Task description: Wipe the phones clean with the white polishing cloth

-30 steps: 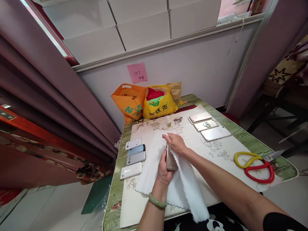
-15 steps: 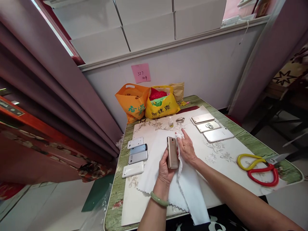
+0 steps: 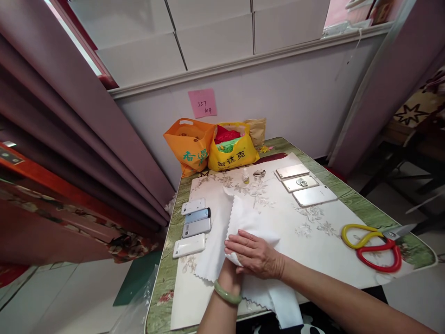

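Observation:
My right hand (image 3: 255, 257) lies across a white cloth (image 3: 239, 218), fingers curled over a bundled fold of it and pressing down. My left hand (image 3: 230, 277) reaches up under that fold, and only the wrist with a green bracelet (image 3: 226, 293) shows; its fingers are hidden. The gold phone seen earlier is out of sight beneath the cloth. The cloth spreads over a pale flowered mat (image 3: 313, 232) on the green table (image 3: 163, 278).
Several phones lie in a column at the left (image 3: 194, 226), and three larger ones at the right (image 3: 301, 183). A small bottle (image 3: 246, 176) and a metal ring (image 3: 259, 173) sit behind the cloth. Yellow-and-red scissors (image 3: 371, 241) lie at the right; orange (image 3: 189, 146) and yellow (image 3: 232, 150) bags stand against the wall.
Both hands dropped toward me. The gold phone, held up bare in my left hand before, is now covered by the cloth, with my right hand pressed over it.

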`<action>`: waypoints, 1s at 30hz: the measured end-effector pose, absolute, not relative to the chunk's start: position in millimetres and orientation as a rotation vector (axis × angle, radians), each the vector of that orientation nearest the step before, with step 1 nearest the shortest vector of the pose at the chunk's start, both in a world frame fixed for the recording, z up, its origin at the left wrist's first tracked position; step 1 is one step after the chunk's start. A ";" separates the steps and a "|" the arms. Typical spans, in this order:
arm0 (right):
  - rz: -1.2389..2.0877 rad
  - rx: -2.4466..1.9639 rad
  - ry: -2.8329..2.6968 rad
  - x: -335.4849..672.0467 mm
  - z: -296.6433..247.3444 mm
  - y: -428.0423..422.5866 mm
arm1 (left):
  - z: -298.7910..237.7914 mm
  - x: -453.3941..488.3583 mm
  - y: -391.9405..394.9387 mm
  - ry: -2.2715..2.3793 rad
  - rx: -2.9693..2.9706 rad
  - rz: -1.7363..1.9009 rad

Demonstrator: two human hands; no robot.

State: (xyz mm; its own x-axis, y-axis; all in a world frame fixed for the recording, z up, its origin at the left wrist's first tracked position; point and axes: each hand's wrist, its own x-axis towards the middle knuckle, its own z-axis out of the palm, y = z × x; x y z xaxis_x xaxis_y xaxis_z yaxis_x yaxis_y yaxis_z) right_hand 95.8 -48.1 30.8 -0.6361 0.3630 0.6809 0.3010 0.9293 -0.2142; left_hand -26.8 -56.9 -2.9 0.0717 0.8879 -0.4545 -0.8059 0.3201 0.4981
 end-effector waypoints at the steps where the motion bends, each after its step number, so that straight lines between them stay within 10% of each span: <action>1: 0.080 -0.441 -2.362 96.6 27.0 -47.5 | -5.4 -29.2 -62.7 0.809 0.118 1.288; 20: 0.228 -0.965 -2.006 120.4 26.4 18.2 | 19.5 -4.0 -23.7 0.729 0.413 1.209; 30: 0.825 -1.394 -0.699 176.7 28.5 14.0 | 17.7 -15.1 -23.7 0.611 0.266 1.245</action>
